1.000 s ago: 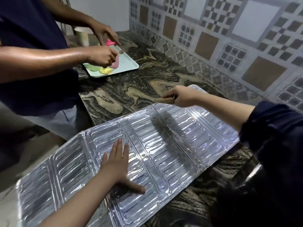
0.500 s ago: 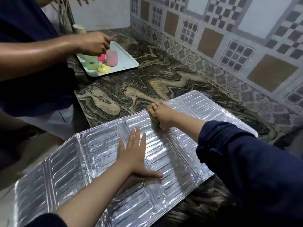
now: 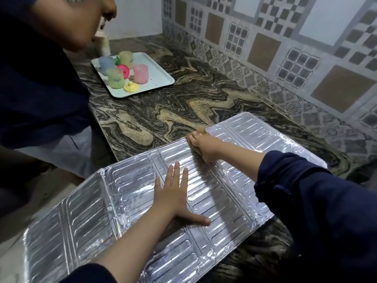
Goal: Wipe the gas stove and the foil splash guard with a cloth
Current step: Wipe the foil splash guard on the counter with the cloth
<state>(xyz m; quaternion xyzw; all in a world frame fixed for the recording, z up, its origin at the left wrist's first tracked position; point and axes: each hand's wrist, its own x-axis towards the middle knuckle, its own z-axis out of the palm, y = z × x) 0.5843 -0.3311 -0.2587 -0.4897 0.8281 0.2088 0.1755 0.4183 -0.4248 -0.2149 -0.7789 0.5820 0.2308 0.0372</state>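
Foil splash guard (image 3: 130, 203): lies unfolded and flat on the marbled countertop (image 3: 183, 103); its left panels overhang the counter edge.
Left hand (image 3: 173, 198): fingers straight and spread, palm pressed flat on the guard's middle panel; grasps nothing.
Right hand (image 3: 206, 147): fingers curled over a brown cloth (image 3: 201, 132), pressing it onto the guard's far edge.
Tray (image 3: 161, 78): pale, on the counter well beyond the guard; carries coloured cups (image 3: 140, 73).
Second person (image 3: 40, 74): dark top, stands at left beside the counter.
Wall: patterned tiles (image 3: 295, 64) behind the counter.
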